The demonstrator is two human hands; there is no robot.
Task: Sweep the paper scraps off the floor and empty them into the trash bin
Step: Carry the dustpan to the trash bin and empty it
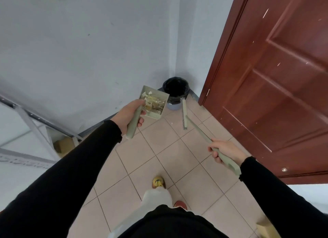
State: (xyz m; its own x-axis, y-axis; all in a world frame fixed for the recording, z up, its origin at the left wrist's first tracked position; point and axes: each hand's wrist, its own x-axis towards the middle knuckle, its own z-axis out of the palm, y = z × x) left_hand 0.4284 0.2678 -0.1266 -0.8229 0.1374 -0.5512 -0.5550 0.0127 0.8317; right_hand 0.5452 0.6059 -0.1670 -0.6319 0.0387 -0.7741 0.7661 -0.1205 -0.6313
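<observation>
A: Status on the sweep?

B: Sweeping looks done. Paper scraps (pixel 154 100) sit piled in the dustpan (pixel 154 101), and the tiled floor (pixel 170 156) in view shows none left.

A: Hands?

B: Left hand (pixel 129 113) has its fingers (pixel 141 120) wrapped closed round the dustpan handle, pan held up off the floor, roughly level, open side facing the camera. Right hand (pixel 226 150) has fingers closed on the brush (pixel 185 114) handle, brush head pointing forward and down, near the bin.

A: Bin where?

B: Trash bin (pixel 175 91) stands in the corner between the white wall (pixel 85 46) and the brown door (pixel 276 74), black liner, mouth open. Dustpan's far edge is just beside the bin rim, to its left, not over the opening yet as far as I can tell.

A: So what's left?

B: The emptying, I'd judge. Pan has to come over the bin mouth and tip so scraps slide in. Nothing dumped yet: the pile is all in the pan. Can't see inside the bin, too dark.

A: Risks?

B: Light scraps could flutter past the rim if the pan tips early.
</observation>
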